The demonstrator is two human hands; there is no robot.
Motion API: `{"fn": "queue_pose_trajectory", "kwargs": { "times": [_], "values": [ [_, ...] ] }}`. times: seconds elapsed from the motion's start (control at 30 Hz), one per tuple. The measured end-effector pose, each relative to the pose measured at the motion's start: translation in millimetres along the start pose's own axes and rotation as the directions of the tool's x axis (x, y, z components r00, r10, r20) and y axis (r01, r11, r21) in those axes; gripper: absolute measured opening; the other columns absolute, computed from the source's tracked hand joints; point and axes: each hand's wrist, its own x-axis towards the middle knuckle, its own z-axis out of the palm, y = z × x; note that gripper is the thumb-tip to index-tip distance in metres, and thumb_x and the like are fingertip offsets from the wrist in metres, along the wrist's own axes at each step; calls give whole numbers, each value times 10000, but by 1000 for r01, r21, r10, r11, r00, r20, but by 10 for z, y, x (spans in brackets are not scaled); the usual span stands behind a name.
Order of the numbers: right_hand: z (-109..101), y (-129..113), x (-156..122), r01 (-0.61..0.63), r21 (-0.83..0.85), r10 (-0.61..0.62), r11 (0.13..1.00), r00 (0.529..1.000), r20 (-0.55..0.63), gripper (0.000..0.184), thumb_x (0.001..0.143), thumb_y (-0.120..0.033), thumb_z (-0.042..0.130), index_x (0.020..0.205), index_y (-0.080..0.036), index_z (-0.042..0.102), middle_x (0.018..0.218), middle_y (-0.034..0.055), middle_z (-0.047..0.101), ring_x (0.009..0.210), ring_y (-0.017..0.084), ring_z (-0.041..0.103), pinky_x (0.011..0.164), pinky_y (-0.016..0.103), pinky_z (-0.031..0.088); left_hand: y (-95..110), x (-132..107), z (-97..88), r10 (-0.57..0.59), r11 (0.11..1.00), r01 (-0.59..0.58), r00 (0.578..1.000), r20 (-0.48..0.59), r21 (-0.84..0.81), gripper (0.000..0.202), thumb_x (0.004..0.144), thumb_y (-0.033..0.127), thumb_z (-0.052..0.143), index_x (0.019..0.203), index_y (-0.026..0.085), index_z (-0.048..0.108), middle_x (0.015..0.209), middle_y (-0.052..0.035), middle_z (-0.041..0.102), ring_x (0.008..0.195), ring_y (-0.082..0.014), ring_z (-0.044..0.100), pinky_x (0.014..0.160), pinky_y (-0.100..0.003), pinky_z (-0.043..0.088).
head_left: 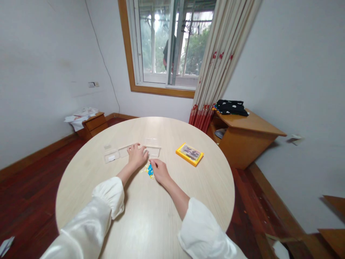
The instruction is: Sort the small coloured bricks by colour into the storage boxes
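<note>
While the left hand (137,155) is spreading loose fingers at the clear case (155,151), presumably steadying it, the right hand (161,172) is curling beside the nearer small pieces (150,170), grip indeterminable.

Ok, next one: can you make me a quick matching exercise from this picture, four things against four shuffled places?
Things
1. Left hand
2. Right hand
3. Yellow box
4. Black cloth with white spots

Places
A. Beside the small blue and yellow pieces
B. On the wooden desk by the curtain
C. At the clear plastic boxes
D. On the round table, to the right of both hands

Right pairs: 1-C, 2-A, 3-D, 4-B
</note>
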Motion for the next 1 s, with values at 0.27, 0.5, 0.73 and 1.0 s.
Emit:
{"fn": "queue_pose_trajectory", "kwargs": {
  "times": [0.27, 0.5, 0.73, 1.0],
  "values": [
    [-25, -14, -7, 27, 0, -27, 1000, 1000, -2, 316, 913, -259, 406, 977, -188, 707, 980, 55, 719, 919, 165, 651, 843, 290, 493, -64, -106, -158, -98, 981, 106, 994, 55, -163, 235, 552, 270, 810, 737, 241, 667, 1359, -127, 462, 1352, -383, 198, 1095, -512, -108],
    [-15, -20, -24, 106, -47, -106, 993, 994, -5, 313, 920, -240, 393, 957, -176, 697, 995, 74, 708, 951, 169, 638, 880, 308, 485, -210, -37, -119, -52, 997, 55, 997, -55, 50, 127, 671, 275, 723, 752, 224, 641, 1345, -167, 460, 1329, -386, 259, 1094, -541, -21],
    [-579, 31, 80, 184, -411, -285, 893, 938, -199, 271, 913, -256, 439, 1015, -181, 679, 1094, 108, 659, 1072, 203, 559, 995, 386, 382, -353, 64, -158, -111, 963, 108, 994, -2, 248, 137, 786, 324, 578, 797, 198, 630, 1026, -175, 566, 1126, -382, 459, 997, -526, 230],
    [-1449, 555, 51, -278, -698, -37, 659, 916, -400, 497, 843, -425, 569, 1306, -248, 532, 1417, 153, 428, 1312, 281, 368, 1047, 511, 240, -426, 75, -217, -145, 947, 144, 989, -18, 286, 180, 809, 278, 503, 819, 197, 663, 963, -172, 562, 1092, -382, 464, 947, -509, 261]
  ]
}}
